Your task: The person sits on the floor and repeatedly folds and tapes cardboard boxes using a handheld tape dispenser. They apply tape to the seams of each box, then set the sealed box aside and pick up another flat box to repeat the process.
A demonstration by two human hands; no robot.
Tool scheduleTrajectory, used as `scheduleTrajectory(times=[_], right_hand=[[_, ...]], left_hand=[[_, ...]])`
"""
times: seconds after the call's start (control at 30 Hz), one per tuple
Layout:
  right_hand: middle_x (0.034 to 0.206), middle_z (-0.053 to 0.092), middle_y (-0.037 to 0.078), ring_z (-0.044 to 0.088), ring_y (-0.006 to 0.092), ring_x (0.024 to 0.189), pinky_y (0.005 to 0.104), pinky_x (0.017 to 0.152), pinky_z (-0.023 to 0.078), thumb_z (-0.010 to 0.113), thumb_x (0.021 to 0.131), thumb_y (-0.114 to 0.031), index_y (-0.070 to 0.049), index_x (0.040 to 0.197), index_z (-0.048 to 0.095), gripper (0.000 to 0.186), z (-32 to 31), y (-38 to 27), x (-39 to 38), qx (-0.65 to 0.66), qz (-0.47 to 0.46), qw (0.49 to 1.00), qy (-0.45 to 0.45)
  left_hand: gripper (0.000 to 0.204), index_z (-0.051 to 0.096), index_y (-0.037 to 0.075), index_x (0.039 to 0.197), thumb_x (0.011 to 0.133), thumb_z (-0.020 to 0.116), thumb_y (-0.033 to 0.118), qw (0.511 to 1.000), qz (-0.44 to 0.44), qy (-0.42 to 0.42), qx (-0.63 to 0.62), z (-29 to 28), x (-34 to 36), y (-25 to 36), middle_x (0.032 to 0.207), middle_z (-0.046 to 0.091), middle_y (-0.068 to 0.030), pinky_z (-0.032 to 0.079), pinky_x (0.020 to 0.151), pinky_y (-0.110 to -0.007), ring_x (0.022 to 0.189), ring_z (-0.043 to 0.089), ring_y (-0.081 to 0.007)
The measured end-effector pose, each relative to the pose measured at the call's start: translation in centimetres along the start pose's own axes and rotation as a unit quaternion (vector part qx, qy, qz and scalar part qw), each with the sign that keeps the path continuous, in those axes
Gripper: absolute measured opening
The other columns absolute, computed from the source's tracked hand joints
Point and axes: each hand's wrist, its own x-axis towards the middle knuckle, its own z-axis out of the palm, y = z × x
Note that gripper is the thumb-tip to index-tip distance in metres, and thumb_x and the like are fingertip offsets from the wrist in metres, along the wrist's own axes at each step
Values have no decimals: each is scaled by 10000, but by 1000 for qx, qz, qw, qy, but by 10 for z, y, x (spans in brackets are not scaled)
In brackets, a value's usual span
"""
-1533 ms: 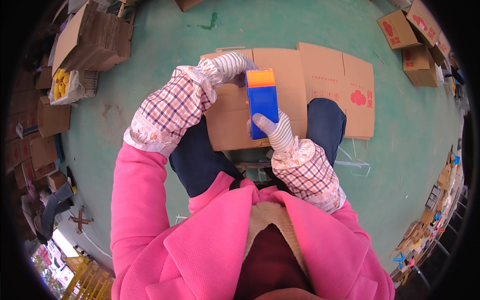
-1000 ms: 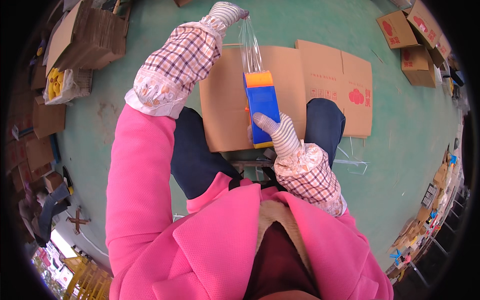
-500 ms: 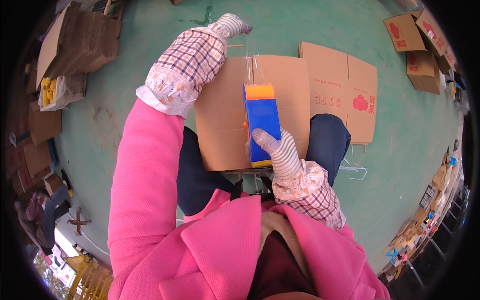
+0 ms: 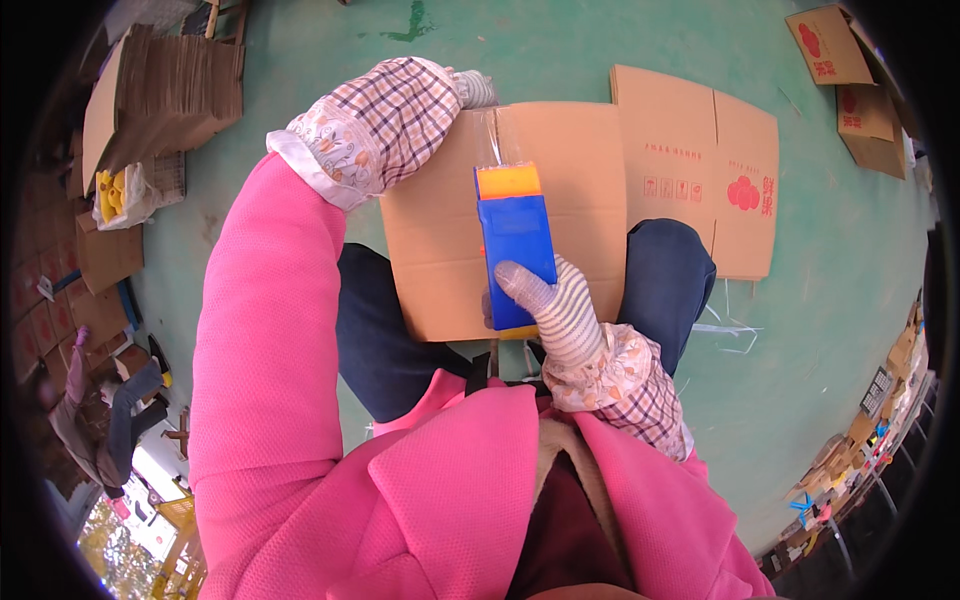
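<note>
A blue tape dispenser (image 4: 518,250) with an orange front end is held in my right hand (image 4: 560,310), thumb laid along its top and fingers curled underneath. It sits over the brown cardboard box (image 4: 430,250), which rests between my knees. Clear tape (image 4: 496,135) runs from the dispenser's front to the box's far edge. There my left hand (image 4: 477,88), in a striped glove, reaches past the plaid sleeve cover and lies at the far edge beside the tape. Its fingers are mostly hidden, so their grip does not show.
Flattened printed cartons (image 4: 690,170) lie to the right, partly beside the box. A tall stack of folded cardboard (image 4: 165,85) stands at the far left, near a white bag (image 4: 130,195) with yellow items. More boxes (image 4: 830,60) stand far right; plastic strapping (image 4: 735,328) lies on the green floor.
My left hand has come down and nearer, onto the box's far edge, bringing the stretched tape with it. My right hand and the dispenser have shifted slightly left.
</note>
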Motion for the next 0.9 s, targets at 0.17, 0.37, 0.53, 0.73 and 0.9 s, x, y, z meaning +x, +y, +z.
scheduleTrajectory(times=[0.17, 0.37, 0.53, 0.73, 0.9], right_hand=[[761, 646, 78, 629, 160, 670, 297, 640, 522, 733, 870, -346, -16, 1021, 619, 381, 4, 6, -1, 3, -8, 1000, -1], [847, 685, 90, 667, 153, 718, 292, 673, 559, 748, 870, -283, 12, 1028, 640, 352, 1, 3, 2, -3, 17, 1000, 0], [810, 673, 83, 656, 161, 706, 299, 663, 546, 738, 880, -304, -6, 1023, 638, 346, -4, 5, 3, -11, -11, 1000, -8], [793, 667, 84, 654, 163, 703, 297, 656, 539, 723, 893, -331, -12, 1071, 641, 374, -3, 6, 6, -42, -23, 999, 7], [776, 657, 82, 641, 159, 672, 292, 638, 531, 707, 892, -382, -30, 1081, 625, 408, -8, 34, -41, -31, 31, 999, 10]], left_hand=[[483, 674, 152, 1103, 933, 471, 556, 1000, 2, 12, -10, 8, -5, 3, 999, 666, -96, 428, 903, -423, 962, 590, -266], [544, 665, 145, 1168, 938, 448, 586, 997, 9, 56, -46, 4, -6, 0, 1045, 672, -110, 426, 945, -414, 1008, 597, -283], [596, 658, 139, 1223, 942, 429, 612, 969, 71, 183, -152, -21, -35, 2, 1084, 677, -121, 423, 980, -405, 1048, 602, -298], [684, 572, 65, 1327, 989, 306, 597, 969, 33, 141, -199, -25, -101, 57, 1280, 632, -170, 406, 1036, -410, 1213, 568, -347], [626, 567, 87, 1336, 1014, 276, 538, 969, 14, 193, -154, -30, -127, 73, 1264, 646, -143, 431, 1021, -425, 1184, 593, -336]])
